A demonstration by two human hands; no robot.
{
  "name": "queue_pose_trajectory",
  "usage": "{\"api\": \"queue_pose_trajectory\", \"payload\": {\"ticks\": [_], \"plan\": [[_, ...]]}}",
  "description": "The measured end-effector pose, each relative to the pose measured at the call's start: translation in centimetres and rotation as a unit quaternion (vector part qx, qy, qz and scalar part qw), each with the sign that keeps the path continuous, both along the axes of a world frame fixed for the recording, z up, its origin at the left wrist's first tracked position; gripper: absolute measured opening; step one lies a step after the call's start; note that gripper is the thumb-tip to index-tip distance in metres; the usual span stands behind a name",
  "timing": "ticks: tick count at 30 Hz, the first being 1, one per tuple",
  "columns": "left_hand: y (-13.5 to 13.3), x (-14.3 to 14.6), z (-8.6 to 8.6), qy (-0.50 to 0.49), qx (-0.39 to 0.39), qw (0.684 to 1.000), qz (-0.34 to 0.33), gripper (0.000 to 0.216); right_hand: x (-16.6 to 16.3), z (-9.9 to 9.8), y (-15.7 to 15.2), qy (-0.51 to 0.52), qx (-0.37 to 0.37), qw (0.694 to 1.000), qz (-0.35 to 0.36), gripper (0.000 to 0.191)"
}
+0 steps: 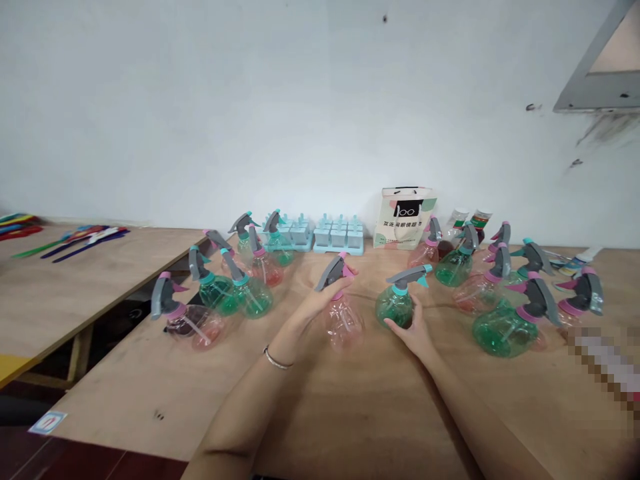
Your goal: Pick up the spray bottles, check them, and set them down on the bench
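Observation:
My left hand is closed around the neck of a pink spray bottle with a grey and pink trigger head, which stands upright at the middle of the table. To its right, my right hand grips the body of a green spray bottle with a grey and turquoise head, thumb in front and the other fingers behind it. On the left stands a group of pink and green spray bottles, among them a green bottle. Another such group is on the right, with a large green bottle at its front.
Turquoise popsicle moulds and a paper bag stand along the wall. Capped bottles are behind the right group. A second table on the left, across a gap, bears coloured strips. A wall box juts out at upper right.

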State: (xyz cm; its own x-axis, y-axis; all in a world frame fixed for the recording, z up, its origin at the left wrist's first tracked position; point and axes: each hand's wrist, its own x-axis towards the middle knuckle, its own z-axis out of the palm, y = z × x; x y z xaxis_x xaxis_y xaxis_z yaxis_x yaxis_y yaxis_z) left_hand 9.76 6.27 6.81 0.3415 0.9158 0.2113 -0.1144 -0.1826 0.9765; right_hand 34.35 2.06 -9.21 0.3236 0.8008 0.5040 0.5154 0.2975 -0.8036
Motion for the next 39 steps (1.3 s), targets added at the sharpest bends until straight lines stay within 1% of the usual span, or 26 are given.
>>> {"api": "queue_pose_trajectory", "payload": {"ticks": [2, 4, 6, 8, 10, 15, 17, 19, 21, 22, 24, 28, 30, 33, 36, 39], "plan": [[0.0, 0.2, -0.2, 0.016, -0.018, 1.000, 0.006, 0.048, 0.0, 0.0, 0.0, 0.001, -0.003, 1.000, 0.005, 0.091], [0.0, 0.4, -0.6, 0.018, -0.036, 0.999, 0.037, 0.054, 0.0, 0.1, -0.1, 0.003, -0.007, 1.000, 0.008, 0.091], [0.2, 0.5, -0.9, 0.001, -0.036, 0.997, 0.075, 0.053, 0.0, 0.1, -0.1, 0.003, -0.009, 1.000, 0.007, 0.091], [0.5, 0.4, -1.2, -0.023, -0.023, 0.995, 0.093, 0.052, 0.0, 0.2, -0.1, 0.003, -0.013, 1.000, 0.005, 0.092], [0.7, 0.3, -1.2, -0.035, -0.011, 0.996, 0.082, 0.050, 0.0, 0.2, -0.2, 0.004, -0.019, 1.000, 0.006, 0.091], [0.7, 0.2, -0.6, -0.032, 0.026, 0.999, 0.017, 0.053, -0.1, 0.5, -0.3, 0.009, -0.027, 1.000, 0.006, 0.092], [0.5, 0.2, -0.5, -0.026, 0.031, 0.999, 0.008, 0.050, -0.1, 0.6, -0.3, 0.010, -0.031, 0.999, 0.006, 0.092], [0.3, 0.3, -0.6, -0.010, 0.025, 0.999, 0.023, 0.037, -0.1, 0.6, -0.3, 0.013, -0.031, 0.999, 0.009, 0.092], [0.0, 0.3, -0.7, 0.000, 0.028, 0.998, 0.060, 0.022, -0.1, 0.6, -0.3, 0.017, -0.029, 0.999, 0.014, 0.093], [-0.1, 0.4, -0.7, 0.002, 0.034, 0.996, 0.078, 0.019, -0.1, 0.6, -0.3, 0.018, -0.030, 0.999, 0.015, 0.093], [-0.4, 0.5, -0.7, 0.007, 0.051, 0.994, 0.099, 0.020, -0.1, 0.6, -0.3, 0.020, -0.031, 0.999, 0.017, 0.094], [-0.4, 0.3, -0.3, 0.025, 0.078, 0.993, 0.089, 0.026, -0.1, 0.6, -0.3, 0.019, -0.030, 0.999, 0.017, 0.094], [-0.3, -0.5, -0.2, 0.054, 0.099, 0.989, 0.095, 0.028, 0.0, 0.6, -0.3, 0.017, -0.030, 0.999, 0.016, 0.093], [-0.4, -3.1, -0.6, 0.111, 0.148, 0.972, 0.147, 0.027, 0.0, 0.6, -0.3, 0.018, -0.036, 0.999, 0.013, 0.093], [-1.0, -7.0, -1.7, 0.168, 0.187, 0.941, 0.228, 0.028, 0.0, 0.6, -0.2, 0.017, -0.046, 0.999, 0.007, 0.093], [-2.1, -11.3, -3.1, 0.220, 0.196, 0.892, 0.342, 0.027, -0.1, 0.5, -0.2, 0.015, -0.039, 0.999, 0.004, 0.092]]}}
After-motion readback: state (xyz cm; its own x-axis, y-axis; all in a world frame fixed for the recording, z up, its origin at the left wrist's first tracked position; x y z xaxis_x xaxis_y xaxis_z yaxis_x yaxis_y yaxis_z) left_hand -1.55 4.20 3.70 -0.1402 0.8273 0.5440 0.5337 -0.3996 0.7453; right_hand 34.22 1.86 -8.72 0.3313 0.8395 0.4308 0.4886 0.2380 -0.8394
